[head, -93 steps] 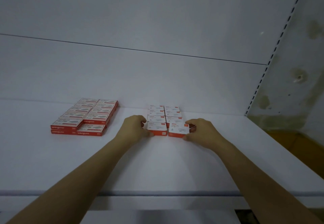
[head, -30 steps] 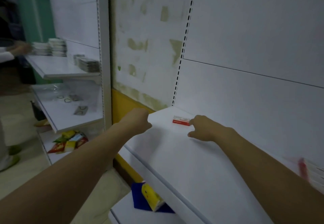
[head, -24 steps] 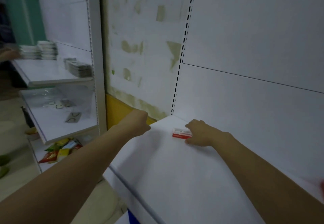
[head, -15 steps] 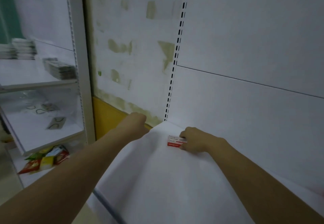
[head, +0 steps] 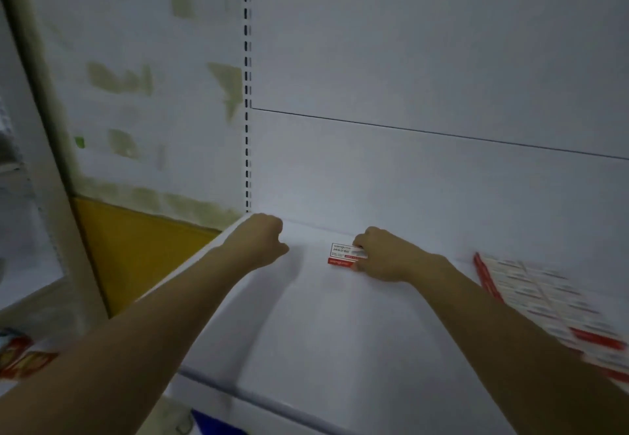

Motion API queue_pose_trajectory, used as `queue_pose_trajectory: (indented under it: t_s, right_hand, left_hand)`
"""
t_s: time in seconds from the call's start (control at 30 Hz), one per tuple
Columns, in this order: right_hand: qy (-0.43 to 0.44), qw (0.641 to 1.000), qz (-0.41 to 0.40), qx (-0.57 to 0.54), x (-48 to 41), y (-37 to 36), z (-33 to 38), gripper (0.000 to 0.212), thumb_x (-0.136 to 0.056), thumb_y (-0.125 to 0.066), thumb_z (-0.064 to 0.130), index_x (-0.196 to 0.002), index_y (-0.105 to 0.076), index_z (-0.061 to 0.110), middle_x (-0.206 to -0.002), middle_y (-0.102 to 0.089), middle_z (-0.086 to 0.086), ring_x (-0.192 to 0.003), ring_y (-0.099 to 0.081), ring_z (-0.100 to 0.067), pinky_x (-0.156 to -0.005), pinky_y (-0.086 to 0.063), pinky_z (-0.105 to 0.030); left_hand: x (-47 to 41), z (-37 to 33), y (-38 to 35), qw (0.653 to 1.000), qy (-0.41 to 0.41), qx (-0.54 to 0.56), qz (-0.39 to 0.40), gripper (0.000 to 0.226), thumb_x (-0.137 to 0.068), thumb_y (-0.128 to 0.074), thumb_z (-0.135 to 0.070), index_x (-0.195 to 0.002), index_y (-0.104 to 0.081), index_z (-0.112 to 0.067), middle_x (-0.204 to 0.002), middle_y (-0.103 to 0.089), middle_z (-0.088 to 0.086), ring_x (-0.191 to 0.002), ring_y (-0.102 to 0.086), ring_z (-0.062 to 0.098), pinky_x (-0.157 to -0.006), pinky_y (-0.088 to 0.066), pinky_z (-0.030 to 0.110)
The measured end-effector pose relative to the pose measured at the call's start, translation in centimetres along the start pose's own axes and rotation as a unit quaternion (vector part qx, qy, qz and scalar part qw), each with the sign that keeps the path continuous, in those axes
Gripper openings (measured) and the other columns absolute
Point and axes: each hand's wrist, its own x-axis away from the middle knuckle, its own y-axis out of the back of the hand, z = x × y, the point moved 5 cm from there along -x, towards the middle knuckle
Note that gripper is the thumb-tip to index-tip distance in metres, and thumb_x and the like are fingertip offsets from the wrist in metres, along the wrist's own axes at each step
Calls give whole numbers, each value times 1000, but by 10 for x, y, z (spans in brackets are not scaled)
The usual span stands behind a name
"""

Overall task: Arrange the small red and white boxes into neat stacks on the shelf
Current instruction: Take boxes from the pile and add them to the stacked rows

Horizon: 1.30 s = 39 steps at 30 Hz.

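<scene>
A single small red and white box lies on the white shelf near its back wall. My right hand grips the box's right end, fingers curled over it. My left hand hovers at the shelf's far left corner with its fingers curled into a loose fist, holding nothing. A group of red and white boxes lies flat in rows at the right edge of the view, blurred.
A slotted upright marks the shelf's left end, with a stained wall and yellow panel beyond it. Colourful packets lie on a lower shelf at the far left. The shelf's front edge runs below my arms.
The view swung right from the left end of the shelf. My right hand reached the lone box, closed on it and is drawing it rightward. The rows of boxes came into view.
</scene>
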Motion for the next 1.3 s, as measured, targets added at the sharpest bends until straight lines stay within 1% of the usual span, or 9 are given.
queue_pose_trajectory:
  t_s: [0.23, 0.33, 0.43, 0.57, 0.7, 0.93, 1.07, 1.2, 1.3]
  right_hand:
    - [-100, 994, -33, -5, 92, 6, -67, 43, -91, -53, 33, -126, -46, 10, -122, -42, -9, -110, -49, -26, -95, -40, -37]
    - [-129, 990, -46, -20, 135, 11, -95, 44, -90, -56, 30, -128, -46, 10, -123, -41, -10, -113, -47, -26, -95, -39, -35]
    - [-144, 987, -71, -24, 174, 20, -122, 45, -89, -57, 28, -129, -46, 11, -123, -41, -9, -113, -47, -25, -94, -38, -33]
    - [-148, 980, -125, -45, 216, 32, -148, 50, -88, -60, 26, -133, -44, 13, -124, -41, -5, -109, -49, -18, -88, -40, -26]
    - [-129, 969, -199, -72, 247, 40, -164, 43, -86, -62, 21, -127, -48, 15, -121, -43, -2, -97, -50, -12, -76, -38, -16]
    - [-122, 945, -286, -101, 278, 31, -182, 48, -87, -63, 11, -132, -46, 16, -132, -35, 1, -104, -55, -12, -72, -43, -7]
    - [-96, 943, -302, -100, 279, 25, -182, 46, -90, -59, 9, -134, -46, 15, -133, -32, 0, -100, -46, -3, -72, -40, 0]
    - [-81, 941, -300, -130, 272, 27, -182, 52, -89, -59, 8, -138, -44, 16, -129, -40, 1, -107, -51, -8, -91, -49, -21]
    - [-111, 922, -278, -247, 269, 34, -192, 54, -85, -65, 12, -135, -48, 23, -117, -52, 8, -92, -58, -3, -75, -51, -12]
  left_hand:
    - [18, -101, -23, 994, -102, 28, 26, 20, -86, -63, -25, -90, -45, -16, -95, -51, 4, -85, -46, 18, -77, -40, 28]
    - [29, -152, -33, 987, -145, 48, 45, 22, -86, -65, -25, -103, -53, -18, -106, -55, 7, -93, -52, 19, -81, -43, 28]
    - [40, -201, -41, 980, -175, 77, 56, 53, -83, -69, -28, -129, -51, -12, -126, -54, 6, -107, -56, 21, -83, -43, 25]
    - [61, -267, -51, 965, -224, 130, 51, 60, -78, -74, -27, -131, -49, -13, -123, -56, 5, -105, -57, 19, -83, -44, 24]
    - [80, -312, -59, 940, -293, 172, -23, 51, -81, -71, -22, -128, -52, -16, -116, -58, 5, -96, -56, 17, -83, -46, 25]
    - [92, -332, -74, 899, -347, 238, -126, 47, -83, -67, -11, -128, -53, -10, -116, -56, 5, -99, -57, 18, -87, -48, 25]
    - [92, -327, -75, 895, -347, 241, -145, 47, -82, -69, -9, -126, -55, -9, -119, -56, 4, -94, -56, 13, -83, -46, 14]
    - [91, -320, -70, 893, -333, 265, -144, 51, -80, -71, -10, -129, -55, -12, -123, -56, 0, -91, -50, 2, -74, -39, -2]
    - [87, -308, -62, 889, -271, 359, -91, 50, -78, -74, -14, -126, -59, -19, -118, -62, -5, -95, -57, 2, -81, -44, 5]
